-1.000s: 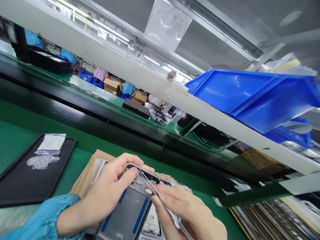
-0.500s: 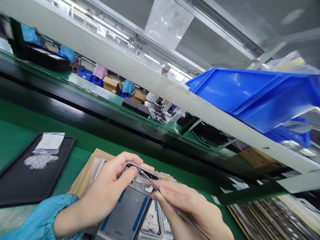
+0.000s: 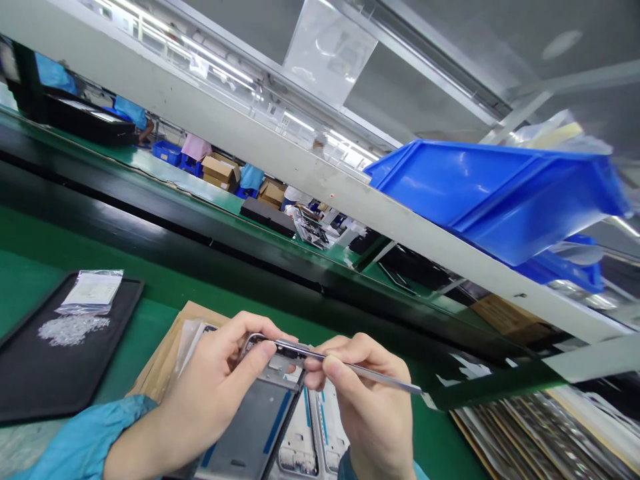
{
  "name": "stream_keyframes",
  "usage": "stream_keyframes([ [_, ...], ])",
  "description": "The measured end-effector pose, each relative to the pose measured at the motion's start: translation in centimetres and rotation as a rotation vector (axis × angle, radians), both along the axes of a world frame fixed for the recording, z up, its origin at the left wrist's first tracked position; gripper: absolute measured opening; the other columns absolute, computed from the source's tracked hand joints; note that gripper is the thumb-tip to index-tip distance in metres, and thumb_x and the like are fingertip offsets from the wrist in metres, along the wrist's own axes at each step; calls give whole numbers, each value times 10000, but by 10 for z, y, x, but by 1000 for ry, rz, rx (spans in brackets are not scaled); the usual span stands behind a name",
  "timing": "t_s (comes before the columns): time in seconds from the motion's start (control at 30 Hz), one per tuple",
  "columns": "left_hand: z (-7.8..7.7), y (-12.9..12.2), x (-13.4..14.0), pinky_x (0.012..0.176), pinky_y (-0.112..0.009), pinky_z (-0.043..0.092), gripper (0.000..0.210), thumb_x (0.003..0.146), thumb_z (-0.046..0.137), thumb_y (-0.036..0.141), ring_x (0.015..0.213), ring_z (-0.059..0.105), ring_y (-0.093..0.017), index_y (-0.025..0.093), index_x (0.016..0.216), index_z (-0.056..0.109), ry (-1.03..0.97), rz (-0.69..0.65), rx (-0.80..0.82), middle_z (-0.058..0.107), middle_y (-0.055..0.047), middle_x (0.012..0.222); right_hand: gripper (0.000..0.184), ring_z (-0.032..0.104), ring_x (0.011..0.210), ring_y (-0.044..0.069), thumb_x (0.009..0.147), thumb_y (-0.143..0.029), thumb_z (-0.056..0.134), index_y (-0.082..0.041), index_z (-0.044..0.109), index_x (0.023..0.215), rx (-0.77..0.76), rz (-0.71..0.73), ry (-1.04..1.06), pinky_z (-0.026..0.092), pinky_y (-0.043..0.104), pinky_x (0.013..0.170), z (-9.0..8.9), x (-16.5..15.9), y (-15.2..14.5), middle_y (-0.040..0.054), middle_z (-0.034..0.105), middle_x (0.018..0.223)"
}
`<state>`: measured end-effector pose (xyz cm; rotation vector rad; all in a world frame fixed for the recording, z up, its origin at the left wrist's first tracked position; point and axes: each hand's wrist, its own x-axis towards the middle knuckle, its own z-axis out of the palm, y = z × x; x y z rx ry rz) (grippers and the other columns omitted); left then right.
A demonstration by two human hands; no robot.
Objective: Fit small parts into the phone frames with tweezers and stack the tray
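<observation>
My left hand [image 3: 220,373] is closed on the top left corner of a phone frame [image 3: 255,423], with the thumb on its inner face. The frame is grey inside, with blue strips along its long sides. My right hand [image 3: 370,393] pinches slim metal tweezers [image 3: 385,379] between thumb and fingers. They lie almost level along the frame's top edge, and their other end points right. Where the tip meets the frame is too small to make out. Under my hands lie more phone frames [image 3: 299,447], white inside with blue strips.
At left, a black tray [image 3: 45,380] holds small clear pieces [image 3: 73,329] and a labelled bag [image 3: 93,291]. Brown cardboard [image 3: 160,357] lies by my left wrist. Blue bins [image 3: 480,193] sit on the overhead rail. Stacked thin panels [image 3: 530,433] stand at right. People work across the bench.
My right hand has turned upward and risen, swinging the tweezers from a steep slant to almost level along the frame's top edge. My left hand keeps its hold on the frame.
</observation>
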<state>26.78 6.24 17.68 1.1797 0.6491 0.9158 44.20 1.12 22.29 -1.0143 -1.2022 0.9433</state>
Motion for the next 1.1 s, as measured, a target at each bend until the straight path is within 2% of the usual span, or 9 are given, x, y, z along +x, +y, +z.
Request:
stream_keyframes([
  [0.1,1,0,0,760,-219,555,172,979,571,371,915,721,-169,255,973,698,51,33,41,772,-4,1001,85,737,598,130,883,-126,728,-186,750,827,-7,35,89,619,186,588,-1,1,2,39,769,781],
  [0.23,-1,0,1,690,-213,542,161,952,609,349,820,717,-162,261,914,739,105,141,128,777,3,906,73,729,590,120,880,-141,735,-185,747,823,-8,33,89,599,161,568,-1,0,3,41,767,772],
  [0.33,-1,0,1,709,-206,551,147,937,615,314,820,723,-160,263,897,747,64,217,137,779,6,901,85,733,619,130,882,-119,731,-201,747,865,84,-16,-37,609,183,571,2,1,-1,34,768,795],
  [0.4,1,1,1,684,-195,549,139,921,627,297,764,715,-149,263,862,748,35,249,127,772,15,854,181,754,706,160,851,-47,742,-216,754,916,178,-68,-203,645,241,647,4,3,-6,37,777,838],
  [0.5,5,0,0,616,-185,533,115,886,664,290,658,682,-134,259,820,752,40,245,92,752,23,774,373,771,816,214,776,70,754,-231,755,997,268,-95,-419,674,336,754,8,5,-14,46,786,926],
  [0.57,6,-1,0,622,-186,535,108,881,673,294,665,685,-138,256,824,758,40,239,60,759,18,783,423,774,813,224,761,94,752,-231,752,1032,281,-66,-491,681,343,749,10,5,-18,51,785,957],
  [0.8,0,-3,-1,636,-196,538,122,879,710,368,696,701,-157,263,846,763,12,206,34,780,5,813,450,774,806,207,735,115,758,-232,762,1023,312,-90,-528,678,302,741,14,2,-18,35,789,947],
  [0.97,13,-6,-2,677,-218,529,89,844,730,346,733,697,-170,271,810,765,82,258,-70,773,14,818,461,775,829,193,744,95,762,-239,753,1062,335,-79,-562,669,274,750,12,4,-19,25,787,997],
  [1.1,20,-8,-1,665,-234,524,83,829,721,314,659,652,-164,272,772,764,86,276,-60,749,20,758,436,778,832,208,745,74,781,-231,749,1054,338,-95,-624,668,283,757,9,6,-20,35,789,986],
])
